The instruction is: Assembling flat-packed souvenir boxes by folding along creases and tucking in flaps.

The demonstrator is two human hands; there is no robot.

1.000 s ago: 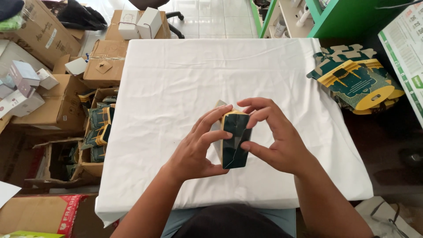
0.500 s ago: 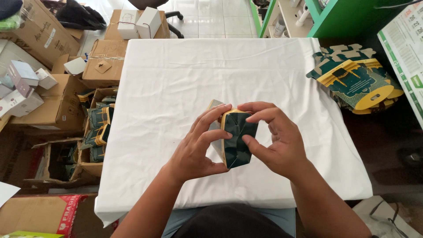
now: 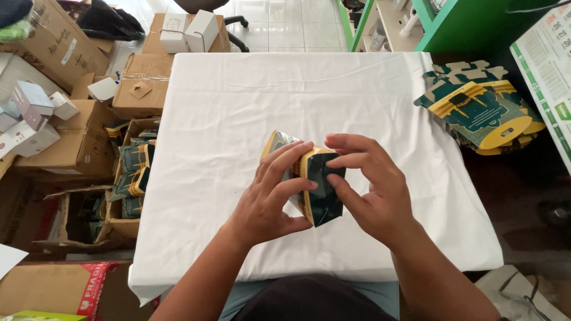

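Both hands on the dark green carton (image 3: 321, 187), near the table's (image 3: 196, 238) front edge: left hand (image 3: 267, 199) clamps its side, right hand (image 3: 372, 190) fingertips pinch the top flap. We'd keep the panels square while pressing.

The one camera sits on my head, looking steeply down and forward over the worktop (image 3: 238, 95). It is close to my hands, which fill the lower middle; floor and boxes (image 3: 65, 137) flank both sides.
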